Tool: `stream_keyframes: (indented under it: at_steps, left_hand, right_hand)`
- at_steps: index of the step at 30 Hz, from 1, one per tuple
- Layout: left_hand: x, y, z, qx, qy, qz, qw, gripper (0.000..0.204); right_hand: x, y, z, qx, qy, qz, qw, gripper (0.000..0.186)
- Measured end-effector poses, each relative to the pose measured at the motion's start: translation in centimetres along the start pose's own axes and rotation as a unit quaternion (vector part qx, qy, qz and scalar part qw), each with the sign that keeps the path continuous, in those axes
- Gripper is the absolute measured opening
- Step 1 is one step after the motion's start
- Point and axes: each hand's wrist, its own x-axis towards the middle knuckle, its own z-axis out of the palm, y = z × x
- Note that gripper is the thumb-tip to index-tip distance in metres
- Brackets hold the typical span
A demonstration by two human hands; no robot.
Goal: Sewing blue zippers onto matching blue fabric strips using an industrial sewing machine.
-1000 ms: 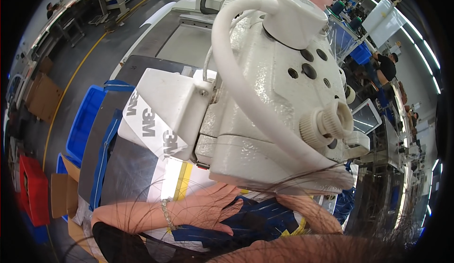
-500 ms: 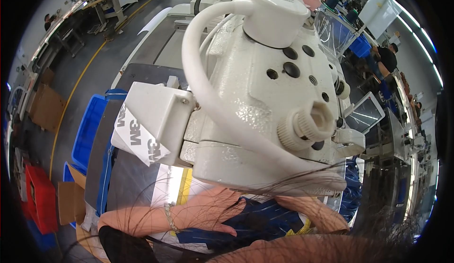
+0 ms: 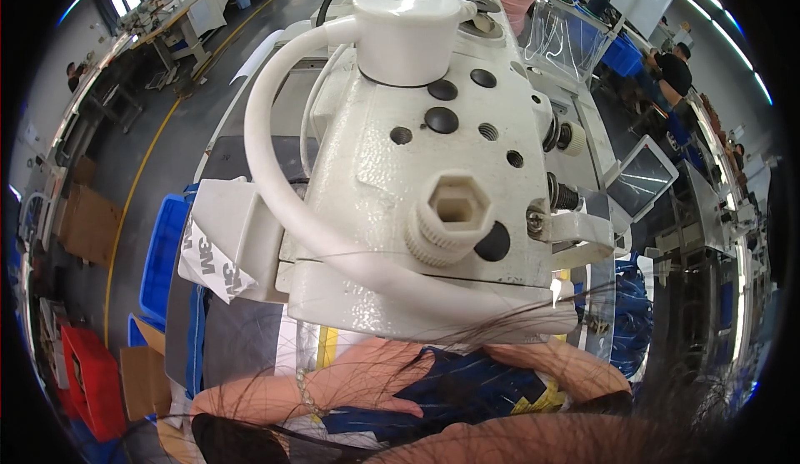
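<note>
A white industrial sewing machine (image 3: pixel 350 164) fills the middle of the view, its thick white hose curving down the front. Below its head, dark blue fabric (image 3: pixel 475 393) with pale lines lies on the bed. My left hand (image 3: pixel 371 376), a bracelet at the wrist, rests flat on the fabric's left side, thumb apart from the fingers; some fingertips are covered by hair. On the other side, my right hand (image 3: pixel 542 359) reaches in along the fabric's far right edge. The machine head hides its fingers. Yellow-marked patches (image 3: pixel 542 397) show near my right forearm.
A bundle of blue pieces (image 3: pixel 632 314) hangs at the machine's right, below a small screen (image 3: pixel 642 176). Blue bins (image 3: pixel 162 255), a red crate (image 3: pixel 90 385) and cardboard boxes (image 3: pixel 87 222) stand at left. Another person (image 3: pixel 673 72) sits at far right.
The view has shifted, so the machine appears farther left and shows more of its top and right side. Both hands stay in nearly the same places at the fabric.
</note>
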Motion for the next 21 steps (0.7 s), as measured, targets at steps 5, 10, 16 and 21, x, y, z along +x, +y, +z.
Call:
stream_keyframes:
  at_steps: [5,10,16,21]
  left_hand:
    - [0.0,0.2,-0.1,0.006,0.0,-0.004,1.0,0.076]
    - [-0.1,0.3,0.8,-0.005,0.046,-0.019,0.999,0.084]
    - [0.2,0.5,0.0,0.038,0.011,-0.016,0.999,0.085]
    - [-0.1,0.1,0.6,0.016,0.011,-0.018,1.0,0.084]
  right_hand:
    - [0.1,-0.1,-0.6,0.007,0.011,0.002,1.0,0.036]
    - [-0.2,0.3,0.4,-0.04,-0.003,0.004,0.999,0.036]
    - [0.2,-0.1,-0.3,0.02,0.018,0.004,1.0,0.038]
    - [0.1,0.2,-0.6,-0.042,0.015,-0.02,0.999,0.038]
